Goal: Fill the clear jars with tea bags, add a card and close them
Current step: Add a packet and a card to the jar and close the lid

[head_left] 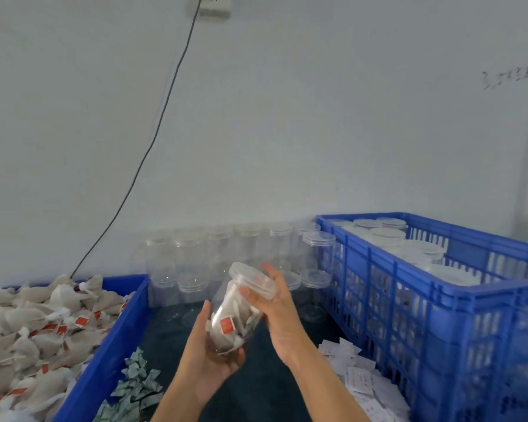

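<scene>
Left hand under jar, right hand on lid

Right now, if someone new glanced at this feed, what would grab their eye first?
The clear jar packed with tea bags, held tilted at centre: the left hand cups its base while the right hand grips the lid on top. Next, the blue crate of closed jars at right, and the blue bin heaped with loose tea bags at left.
</scene>
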Demonstrator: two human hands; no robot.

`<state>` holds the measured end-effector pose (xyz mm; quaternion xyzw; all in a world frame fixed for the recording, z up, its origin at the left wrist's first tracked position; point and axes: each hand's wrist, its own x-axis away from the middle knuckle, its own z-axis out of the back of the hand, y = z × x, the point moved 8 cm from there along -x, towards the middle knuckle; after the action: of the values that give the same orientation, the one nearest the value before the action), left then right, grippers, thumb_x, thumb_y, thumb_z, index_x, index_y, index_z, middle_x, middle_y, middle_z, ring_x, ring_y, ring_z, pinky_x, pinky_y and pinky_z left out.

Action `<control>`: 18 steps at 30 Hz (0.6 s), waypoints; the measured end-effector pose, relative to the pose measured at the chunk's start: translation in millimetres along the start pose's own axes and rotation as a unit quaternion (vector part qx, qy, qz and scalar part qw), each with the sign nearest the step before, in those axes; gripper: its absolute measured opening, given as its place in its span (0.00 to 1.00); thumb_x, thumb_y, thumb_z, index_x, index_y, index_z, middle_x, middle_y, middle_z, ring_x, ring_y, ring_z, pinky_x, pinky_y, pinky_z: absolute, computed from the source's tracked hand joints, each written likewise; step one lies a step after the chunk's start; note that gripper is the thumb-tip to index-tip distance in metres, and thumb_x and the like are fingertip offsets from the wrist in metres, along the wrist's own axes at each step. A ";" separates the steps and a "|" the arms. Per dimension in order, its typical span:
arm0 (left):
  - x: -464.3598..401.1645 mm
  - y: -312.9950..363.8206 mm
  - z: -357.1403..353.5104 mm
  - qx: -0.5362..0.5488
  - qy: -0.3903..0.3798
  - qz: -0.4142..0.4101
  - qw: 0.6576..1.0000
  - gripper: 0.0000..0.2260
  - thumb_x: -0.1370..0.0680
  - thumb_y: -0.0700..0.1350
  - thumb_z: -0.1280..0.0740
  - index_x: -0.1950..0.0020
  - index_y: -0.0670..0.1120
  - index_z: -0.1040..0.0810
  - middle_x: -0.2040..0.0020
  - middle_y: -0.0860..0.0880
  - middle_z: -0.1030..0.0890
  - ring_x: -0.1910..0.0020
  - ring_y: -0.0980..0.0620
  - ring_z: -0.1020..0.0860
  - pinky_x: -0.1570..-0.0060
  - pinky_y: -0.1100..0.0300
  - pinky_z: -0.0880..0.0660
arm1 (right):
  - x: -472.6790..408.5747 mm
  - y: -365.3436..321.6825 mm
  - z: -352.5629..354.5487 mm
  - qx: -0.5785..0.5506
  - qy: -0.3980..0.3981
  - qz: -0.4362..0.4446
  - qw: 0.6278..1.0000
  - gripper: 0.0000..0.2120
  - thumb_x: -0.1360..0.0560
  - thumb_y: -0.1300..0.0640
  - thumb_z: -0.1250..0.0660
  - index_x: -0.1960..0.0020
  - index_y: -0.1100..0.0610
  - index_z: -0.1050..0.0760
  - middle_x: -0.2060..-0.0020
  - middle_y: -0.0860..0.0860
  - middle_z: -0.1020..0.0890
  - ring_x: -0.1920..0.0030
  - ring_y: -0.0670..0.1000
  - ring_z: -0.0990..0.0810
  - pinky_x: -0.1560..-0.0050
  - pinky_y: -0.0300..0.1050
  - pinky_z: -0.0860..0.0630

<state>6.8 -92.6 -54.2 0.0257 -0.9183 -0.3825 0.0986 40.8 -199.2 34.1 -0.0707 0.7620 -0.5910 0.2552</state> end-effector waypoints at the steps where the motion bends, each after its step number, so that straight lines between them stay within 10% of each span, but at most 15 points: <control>1: -0.7 -3.0 -7.1 0.008 -0.007 0.009 1.000 0.30 0.31 0.63 0.32 0.41 0.41 0.21 0.49 0.36 0.18 0.57 0.43 0.20 0.70 0.57 0.22 | 0.3 -4.7 4.8 -0.012 0.020 0.003 1.000 0.37 0.42 0.46 0.25 0.36 0.43 0.34 0.42 0.45 0.23 0.40 0.47 0.24 0.45 0.41 0.26; 13: -12.2 -22.9 -71.4 0.016 -0.015 -0.031 0.999 0.31 0.30 0.64 0.33 0.41 0.40 0.21 0.49 0.39 0.17 0.55 0.44 0.20 0.67 0.58 0.21 | -0.8 -35.3 53.6 -0.054 0.102 -0.005 0.993 0.37 0.41 0.48 0.24 0.35 0.52 0.31 0.40 0.54 0.22 0.40 0.54 0.22 0.34 0.55 0.28; 18: -18.0 -31.7 -88.1 0.028 -0.047 -0.045 0.997 0.32 0.31 0.66 0.35 0.42 0.41 0.21 0.52 0.40 0.16 0.60 0.46 0.18 0.66 0.59 0.19 | -4.2 -51.5 59.0 0.035 0.072 0.006 0.997 0.39 0.32 0.51 0.23 0.28 0.43 0.42 0.36 0.48 0.30 0.38 0.50 0.27 0.50 0.37 0.28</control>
<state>41.2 -174.3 -18.9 0.0516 -0.9302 -0.3614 0.0372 62.3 -263.5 73.5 -0.0145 0.7573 -0.6196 0.2058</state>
